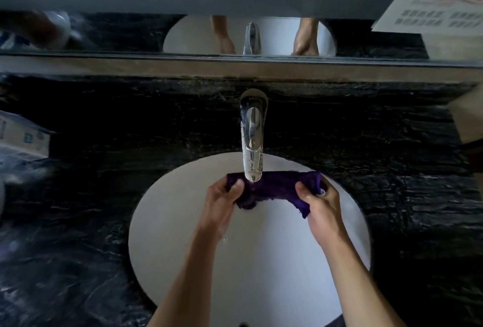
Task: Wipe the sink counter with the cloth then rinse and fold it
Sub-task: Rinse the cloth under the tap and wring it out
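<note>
1. Black marble worktop (366,143) surrounds a white oval sink (167,222).
2. Purple cloth (271,188) hangs stretched directly under the chrome faucet (251,138).
3. Left hand (222,204) and right hand (318,209) each grip one end.

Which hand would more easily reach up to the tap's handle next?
Probably the left hand: it grips the purple cloth right beside the faucet spout, while the right hand holds the other end farther off.
</note>
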A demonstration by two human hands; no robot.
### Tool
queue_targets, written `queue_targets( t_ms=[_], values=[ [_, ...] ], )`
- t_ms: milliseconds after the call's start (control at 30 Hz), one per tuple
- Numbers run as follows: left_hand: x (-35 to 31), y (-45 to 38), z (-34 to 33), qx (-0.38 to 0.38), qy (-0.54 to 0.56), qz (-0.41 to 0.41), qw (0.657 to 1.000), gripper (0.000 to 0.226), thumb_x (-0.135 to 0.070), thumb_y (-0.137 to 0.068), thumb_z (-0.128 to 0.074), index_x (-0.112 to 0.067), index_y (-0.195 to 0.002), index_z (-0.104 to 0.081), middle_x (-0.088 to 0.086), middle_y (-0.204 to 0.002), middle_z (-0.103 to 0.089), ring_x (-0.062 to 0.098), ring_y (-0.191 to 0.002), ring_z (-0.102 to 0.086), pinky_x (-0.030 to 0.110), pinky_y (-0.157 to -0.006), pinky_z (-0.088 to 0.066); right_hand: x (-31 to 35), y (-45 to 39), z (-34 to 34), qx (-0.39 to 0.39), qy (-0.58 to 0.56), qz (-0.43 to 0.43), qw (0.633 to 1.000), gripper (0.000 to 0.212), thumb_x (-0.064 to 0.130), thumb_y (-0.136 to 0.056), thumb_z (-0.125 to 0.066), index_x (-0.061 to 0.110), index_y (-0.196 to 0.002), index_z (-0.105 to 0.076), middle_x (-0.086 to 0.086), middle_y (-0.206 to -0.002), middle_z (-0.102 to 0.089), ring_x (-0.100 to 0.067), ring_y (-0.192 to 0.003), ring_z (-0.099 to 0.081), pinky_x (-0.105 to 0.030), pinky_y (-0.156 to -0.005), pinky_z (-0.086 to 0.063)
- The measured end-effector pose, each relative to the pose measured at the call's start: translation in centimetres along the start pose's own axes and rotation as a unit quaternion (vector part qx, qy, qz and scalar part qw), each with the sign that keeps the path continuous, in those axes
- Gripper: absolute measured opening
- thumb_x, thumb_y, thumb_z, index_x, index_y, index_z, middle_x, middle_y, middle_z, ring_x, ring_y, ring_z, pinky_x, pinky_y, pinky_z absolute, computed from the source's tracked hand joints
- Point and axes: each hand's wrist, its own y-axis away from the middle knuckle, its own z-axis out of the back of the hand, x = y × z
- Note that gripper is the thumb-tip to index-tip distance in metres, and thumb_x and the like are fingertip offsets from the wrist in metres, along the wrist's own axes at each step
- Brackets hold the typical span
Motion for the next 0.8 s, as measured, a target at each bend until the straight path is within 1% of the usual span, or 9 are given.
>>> queue_targets(
  t_ms=[100, 167, 267, 400, 467, 533, 667, 733, 800],
  values=[
    [-0.3, 0.3, 0.9, -0.006, 0.017, -0.017, 1.000, 0.028, -0.020, -0.096, -0.058, 0.003, -0.105, -0.069, 0.019, -0.096, -0.073, 0.025, -0.081, -0.068, 0.029, -0.067, -0.053, 0.1, -0.3, -1.1, 0.026, -0.015, -0.013, 0.999, 0.017, -0.002, -0.089, -0.068, 0.007, -0.102, -0.074, -0.014, -0.101, -0.078, -0.034, -0.089, -0.073, -0.035, -0.072, -0.055],
    [-0.6, 0.5, 1.0, -0.021, 0.011, 0.002, 1.000, 0.032, -0.025, -0.097, -0.058, 0.001, -0.108, -0.070, 0.021, -0.101, -0.075, 0.031, -0.085, -0.072, 0.033, -0.065, -0.057, 0.2, -0.5, -1.5, 0.017, -0.027, -0.037, 0.999, 0.013, 0.005, -0.091, -0.070, 0.003, -0.103, -0.072, -0.019, -0.100, -0.076, -0.039, -0.088, -0.072, -0.036, -0.066, -0.057],
    [-1.0, 0.7, 0.8, -0.034, 0.000, 0.034, 0.999, 0.032, -0.027, -0.104, -0.052, -0.001, -0.110, -0.069, 0.022, -0.099, -0.076, 0.035, -0.078, -0.074, 0.036, -0.056, -0.058, -0.2, -1.0, -2.0, 0.023, -0.051, -0.080, 0.995, 0.025, 0.014, -0.093, -0.069, -0.001, -0.114, -0.068, -0.024, -0.112, -0.074, -0.040, -0.101, -0.073, -0.044, -0.080, -0.062],
    [-1.8, 0.8, 1.4, -0.072, 0.008, 0.017, 0.997, 0.032, -0.027, -0.106, -0.048, -0.001, -0.101, -0.067, 0.014, -0.082, -0.073, 0.026, -0.064, -0.069, 0.028, -0.046, -0.048, -0.9, -0.6, -4.4, 0.057, -0.138, -0.112, 0.982, 0.035, 0.022, -0.093, -0.064, -0.003, -0.116, -0.067, -0.027, -0.112, -0.072, -0.043, -0.103, -0.071, -0.050, -0.084, -0.060],
    [-2.3, 0.9, 2.2, -0.088, 0.026, -0.004, 0.996, 0.032, -0.026, -0.106, -0.048, -0.001, -0.102, -0.066, 0.016, -0.085, -0.072, 0.029, -0.070, -0.068, 0.031, -0.051, -0.048, -1.2, -0.3, -6.3, 0.068, -0.163, -0.131, 0.976, 0.026, 0.024, -0.091, -0.064, 0.004, -0.106, -0.070, -0.023, -0.102, -0.075, -0.040, -0.094, -0.073, -0.054, -0.083, -0.060],
    [-2.5, 1.1, 3.3, -0.113, 0.042, -0.015, 0.993, 0.030, -0.027, -0.107, -0.047, -0.003, -0.104, -0.066, 0.014, -0.088, -0.074, 0.030, -0.076, -0.070, 0.033, -0.055, -0.051, -1.6, -0.4, -8.2, 0.067, -0.132, -0.154, 0.977, 0.010, 0.016, -0.096, -0.062, 0.011, -0.100, -0.069, -0.015, -0.089, -0.076, -0.034, -0.081, -0.074, -0.048, -0.071, -0.062],
    [-2.3, 1.4, 5.2, -0.196, 0.074, -0.016, 0.978, 0.023, -0.027, -0.106, -0.051, -0.012, -0.111, -0.067, 0.006, -0.095, -0.075, 0.026, -0.090, -0.071, 0.029, -0.057, -0.056, -1.9, -0.7, -10.9, 0.073, -0.049, -0.175, 0.981, 0.026, -0.004, -0.095, -0.058, 0.017, -0.090, -0.071, -0.011, -0.081, -0.070, -0.029, -0.071, -0.069, -0.041, -0.068, -0.057],
    [-1.9, 1.1, 4.9, -0.208, 0.103, 0.018, 0.972, 0.024, -0.032, -0.104, -0.053, -0.019, -0.122, -0.063, 0.004, -0.108, -0.074, 0.024, -0.097, -0.070, 0.028, -0.057, -0.056, -1.5, -0.3, -11.3, 0.077, -0.046, -0.141, 0.986, 0.023, -0.004, -0.093, -0.059, 0.016, -0.093, -0.070, -0.011, -0.081, -0.072, -0.031, -0.073, -0.070, -0.041, -0.068, -0.057],
    [-1.0, 0.4, 3.8, -0.170, 0.102, 0.056, 0.978, 0.029, -0.042, -0.103, -0.052, -0.023, -0.123, -0.058, 0.004, -0.114, -0.072, 0.024, -0.101, -0.070, 0.032, -0.061, -0.057, -1.3, 0.4, -11.1, 0.092, -0.027, -0.096, 0.991, 0.017, 0.006, -0.089, -0.064, 0.019, -0.095, -0.072, -0.013, -0.086, -0.069, -0.032, -0.075, -0.059, -0.039, -0.069, -0.046]
  ],
)
